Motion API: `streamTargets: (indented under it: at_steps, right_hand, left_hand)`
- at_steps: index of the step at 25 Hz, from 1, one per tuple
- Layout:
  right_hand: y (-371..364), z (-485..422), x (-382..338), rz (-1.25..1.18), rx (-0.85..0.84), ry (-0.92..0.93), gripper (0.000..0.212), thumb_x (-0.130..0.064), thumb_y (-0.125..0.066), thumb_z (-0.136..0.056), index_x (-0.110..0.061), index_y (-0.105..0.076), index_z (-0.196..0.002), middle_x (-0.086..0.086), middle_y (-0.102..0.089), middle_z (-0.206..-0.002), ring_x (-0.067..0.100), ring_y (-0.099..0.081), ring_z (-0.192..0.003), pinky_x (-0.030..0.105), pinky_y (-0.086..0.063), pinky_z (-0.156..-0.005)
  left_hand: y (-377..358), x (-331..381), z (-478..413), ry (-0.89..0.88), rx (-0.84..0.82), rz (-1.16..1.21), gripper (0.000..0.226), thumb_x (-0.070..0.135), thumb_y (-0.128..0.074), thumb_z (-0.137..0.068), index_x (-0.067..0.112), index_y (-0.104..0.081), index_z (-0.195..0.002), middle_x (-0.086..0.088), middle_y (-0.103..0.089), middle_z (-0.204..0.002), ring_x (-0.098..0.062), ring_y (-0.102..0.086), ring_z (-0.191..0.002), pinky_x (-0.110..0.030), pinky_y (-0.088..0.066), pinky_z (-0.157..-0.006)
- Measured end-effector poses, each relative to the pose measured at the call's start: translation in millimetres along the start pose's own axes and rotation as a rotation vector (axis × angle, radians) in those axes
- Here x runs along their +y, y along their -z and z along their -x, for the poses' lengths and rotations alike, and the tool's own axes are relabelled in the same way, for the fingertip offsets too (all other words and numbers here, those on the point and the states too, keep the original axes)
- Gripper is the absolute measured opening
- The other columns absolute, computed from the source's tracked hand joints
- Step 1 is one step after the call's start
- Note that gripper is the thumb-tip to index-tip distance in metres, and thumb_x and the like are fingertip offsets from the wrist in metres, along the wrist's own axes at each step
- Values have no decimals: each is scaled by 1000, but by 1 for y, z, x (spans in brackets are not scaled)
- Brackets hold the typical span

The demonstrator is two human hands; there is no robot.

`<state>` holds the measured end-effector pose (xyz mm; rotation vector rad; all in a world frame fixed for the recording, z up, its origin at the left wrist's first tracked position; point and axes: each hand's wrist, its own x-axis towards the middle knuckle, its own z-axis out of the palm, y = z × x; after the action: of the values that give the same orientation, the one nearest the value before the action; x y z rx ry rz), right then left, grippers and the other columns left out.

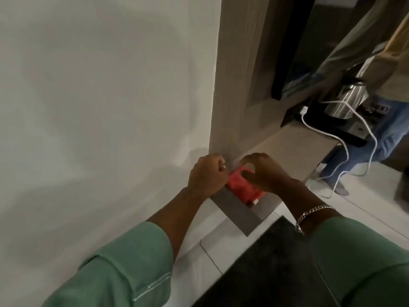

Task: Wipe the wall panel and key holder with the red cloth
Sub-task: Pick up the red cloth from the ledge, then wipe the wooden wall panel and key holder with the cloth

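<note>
A red cloth [240, 187] lies bunched on the near corner of a grey wooden shelf [241, 212], where the white wall [99, 96] meets a wood-grain wall panel [234, 85]. My left hand [207, 175] is curled into a fist at the cloth's left edge, against the wall. My right hand [263, 171] arches over the cloth with fingers pinching its top. Both hands touch the cloth. No key holder is visible.
A steel kettle [345, 100] stands on a black tray at the shelf's far end, with white cables [340, 140] trailing to the floor. Another person in jeans [371, 138] stands at the right. A dark mat [272, 267] covers the tiled floor below me.
</note>
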<state>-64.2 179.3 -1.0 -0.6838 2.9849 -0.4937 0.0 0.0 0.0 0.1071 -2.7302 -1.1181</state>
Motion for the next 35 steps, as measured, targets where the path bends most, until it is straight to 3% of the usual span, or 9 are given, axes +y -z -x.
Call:
streamTargets:
  at_steps: [4, 8, 15, 20, 23, 25, 28, 31, 35]
  right_hand:
    - [-55, -9, 32, 83, -220, -112, 49, -42, -57, -94, -29, -46, -140, 9, -42, -151, 37, -42, -133, 55, -43, -109]
    - [-85, 1, 44, 10, -80, -86, 50, -40, -61, -94, -23, -50, -140, 16, -40, -150, 42, -49, -125, 49, -42, -106]
    - [-98, 34, 23, -107, 9, -55, 50, -40, -68, -90, -20, -56, -134, 13, -47, -147, 39, -46, -127, 46, -41, -103]
    - [-86, 49, -42, -83, 248, 100, 42, -45, -34, -98, -28, -45, -134, 12, -50, -145, 38, -46, -133, 57, -37, -107]
    - [-65, 53, -88, 1, 238, 227, 51, -46, -25, -99, -28, -47, -142, 11, -45, -153, 37, -35, -144, 65, -30, -115]
    - [-50, 58, -119, 9, 249, 273, 58, -58, -28, -96, -29, -49, -142, 8, -44, -154, 36, -37, -143, 64, -32, -112]
    - [-26, 73, -176, 23, 264, 372, 71, -68, -50, -84, -30, -46, -144, 9, -38, -158, 39, -39, -140, 59, -39, -108]
    - [-4, 79, -235, -50, 331, 493, 70, -45, -64, -76, -26, -48, -141, 16, -44, -152, 43, -52, -123, 58, -53, -89]
    - [23, 88, -329, -150, 494, 650, 71, -35, -62, -71, -19, -53, -139, 18, -50, -146, 42, -56, -117, 52, -56, -88]
  left_hand:
    - [-54, -43, -9, 297, -149, 94, 13, 17, -60, -84, 15, -69, -93, -7, -70, -94, -29, -67, -97, -29, -50, -82]
    - [-91, -50, -10, 474, -366, 291, 34, 34, -58, -92, 9, -64, -115, -16, -67, -116, -32, -63, -107, -38, -52, -90]
    - [-100, -49, 2, 754, -147, 969, 44, 18, -65, -88, 7, -52, -128, -18, -65, -120, -34, -65, -104, -47, -59, -88]
    - [-50, -49, 19, 625, -229, 884, 31, 23, -57, -94, 16, -56, -124, -15, -65, -122, -36, -62, -111, -56, -54, -96]
    - [7, -46, 36, 526, -317, 1043, 25, 14, -47, -96, 14, -62, -116, -8, -72, -95, -25, -69, -90, -44, -61, -75]
    - [50, -44, 50, 506, -359, 1133, 29, 12, -41, -90, 7, -69, -98, -6, -66, -66, -20, -64, -65, -34, -57, -58]
    - [124, -37, 76, 483, -319, 1150, 35, 13, -36, -78, 13, -69, -68, -5, -51, -52, -18, -49, -54, -28, -51, -58]
    - [196, -30, 107, 363, -311, 1121, 32, 9, -37, -72, 9, -63, -90, -10, -64, -75, -22, -60, -67, -34, -50, -68]
    - [303, -16, 162, 207, -104, 781, 45, 6, -47, -75, 9, -62, -118, -10, -68, -96, -24, -65, -88, -36, -55, -86]
